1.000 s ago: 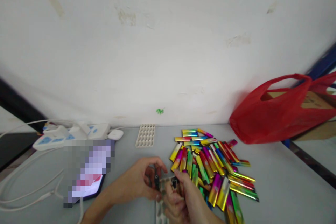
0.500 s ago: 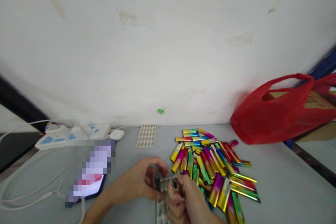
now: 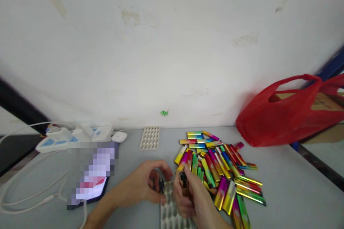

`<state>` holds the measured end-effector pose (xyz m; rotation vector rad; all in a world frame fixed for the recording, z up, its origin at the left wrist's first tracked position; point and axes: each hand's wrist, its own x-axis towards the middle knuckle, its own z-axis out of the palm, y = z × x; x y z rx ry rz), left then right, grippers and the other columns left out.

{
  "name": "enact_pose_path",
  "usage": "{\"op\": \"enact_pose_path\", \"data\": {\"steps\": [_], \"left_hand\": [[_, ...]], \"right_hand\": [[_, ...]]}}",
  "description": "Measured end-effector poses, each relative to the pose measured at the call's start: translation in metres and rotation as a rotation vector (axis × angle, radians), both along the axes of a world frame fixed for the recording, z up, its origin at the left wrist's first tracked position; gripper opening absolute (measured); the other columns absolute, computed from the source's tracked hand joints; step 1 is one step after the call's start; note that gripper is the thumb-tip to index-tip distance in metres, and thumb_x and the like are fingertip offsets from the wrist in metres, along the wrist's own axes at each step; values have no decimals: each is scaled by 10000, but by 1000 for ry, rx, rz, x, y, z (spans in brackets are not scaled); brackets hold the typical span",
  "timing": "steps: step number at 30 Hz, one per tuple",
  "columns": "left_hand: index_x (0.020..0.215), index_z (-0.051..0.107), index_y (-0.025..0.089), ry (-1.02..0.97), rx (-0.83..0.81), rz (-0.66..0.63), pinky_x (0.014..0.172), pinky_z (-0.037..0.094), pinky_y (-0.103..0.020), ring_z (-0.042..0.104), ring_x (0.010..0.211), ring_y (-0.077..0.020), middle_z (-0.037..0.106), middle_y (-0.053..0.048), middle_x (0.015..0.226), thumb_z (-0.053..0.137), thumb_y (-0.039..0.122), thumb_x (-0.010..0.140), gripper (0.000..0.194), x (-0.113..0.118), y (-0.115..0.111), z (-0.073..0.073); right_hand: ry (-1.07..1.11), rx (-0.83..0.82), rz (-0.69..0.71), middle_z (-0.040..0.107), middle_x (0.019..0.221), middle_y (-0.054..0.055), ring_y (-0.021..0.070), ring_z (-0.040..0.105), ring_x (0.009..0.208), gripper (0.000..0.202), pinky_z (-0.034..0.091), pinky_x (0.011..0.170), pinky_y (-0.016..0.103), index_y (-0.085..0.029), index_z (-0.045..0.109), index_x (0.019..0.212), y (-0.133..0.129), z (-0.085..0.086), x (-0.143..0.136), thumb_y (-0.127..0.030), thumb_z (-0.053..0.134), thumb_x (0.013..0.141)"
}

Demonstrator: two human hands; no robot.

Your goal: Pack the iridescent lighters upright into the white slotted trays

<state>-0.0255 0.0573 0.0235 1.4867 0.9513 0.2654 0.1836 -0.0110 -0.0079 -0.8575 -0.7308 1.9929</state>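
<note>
My left hand (image 3: pixel 145 184) curves around the far left corner of a pale tray with rows of holes (image 3: pixel 169 211), its thumb by the tray's edge and its fingers apart. Between that thumb and the fingers a black-topped lighter (image 3: pixel 161 183) stands upright at the tray's corner; whether the fingers touch it is unclear. My right hand (image 3: pixel 195 198) is closed around another lighter (image 3: pixel 183 179), black top up, above the tray's right side. Most of its body is hidden by the fingers. Right of my hands lies a loose pile of shiny multicoloured lighters (image 3: pixel 211 164).
A second holed tray (image 3: pixel 149 137) lies near the wall. On the left are a phone (image 3: pixel 94 175) with a blurred screen, white cables, a power strip (image 3: pixel 52 146) and a white charger (image 3: pixel 119 136). A red bag (image 3: pixel 282 121) holding a cardboard box stands at the right.
My right hand has risen slightly away from me and turned, showing more of the lighter and uncovering more of the tray. My left hand stays in place.
</note>
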Motion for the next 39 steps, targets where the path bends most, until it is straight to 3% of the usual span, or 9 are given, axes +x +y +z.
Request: {"op": "enact_pose_path", "data": {"steps": [3,7,10,12,15,22,32,36,39], "left_hand": [[1130,739,236,20,8,9,639,442,-237,603,724,-156,663,79,777,1059,367,608,626,0,0,2],[1140,719,221,-13,44,0,590,357,-231,502,654,-130,559,106,697,1043,374,656,603,-3,3,7],[1167,720,215,-31,98,-19,557,290,-234,433,624,-116,482,127,658,1048,396,680,615,-7,5,10],[1173,731,213,0,126,-41,537,260,-237,417,613,-118,457,130,636,1059,440,659,650,-8,6,10],[1149,747,209,63,162,-49,529,250,-238,420,618,-124,448,129,624,1065,490,622,677,-5,5,9],[1050,755,206,112,228,0,595,332,-239,473,698,-139,522,106,738,1040,361,627,534,3,1,8],[1053,775,193,53,238,-23,607,314,-250,502,725,-149,550,91,752,1037,324,671,481,2,2,2],[1026,778,181,11,241,8,610,334,-252,492,718,-142,584,88,781,1024,277,669,443,3,1,1],[1055,803,190,33,212,24,600,347,-254,502,685,-141,611,92,762,1038,251,611,506,4,0,4]], "right_hand": [[-72,97,-184,439,538,-107,72,282,394,798,246,387,210,-238,576,874,-4,12,-2,-1030,646,812],[-224,251,-252,579,695,-54,129,470,484,659,399,457,254,-234,631,1084,-8,18,3,-885,618,984],[-390,373,-267,636,714,-30,190,599,603,546,488,621,303,-241,670,1190,-10,21,10,-764,545,1097],[-501,477,-249,700,826,10,228,677,795,477,512,798,335,-243,718,1199,-11,24,14,-683,542,1135],[-597,619,-256,729,1068,60,259,682,1047,378,478,941,352,-250,794,1169,-10,28,18,-590,633,1125],[-712,731,-295,797,1100,42,245,723,1034,191,498,913,329,-299,854,1207,-5,31,19,-404,797,1058],[-873,858,-156,797,1263,74,294,742,1198,254,538,1065,378,-325,808,1326,-13,15,16,-342,778,1074],[-910,904,-138,747,1388,84,318,689,1300,499,517,1125,407,-324,716,1453,-11,29,24,-274,861,978],[-963,957,-240,730,1204,76,274,702,1111,376,540,966,379,-261,697,1341,-3,46,37,-141,684,985]]}}
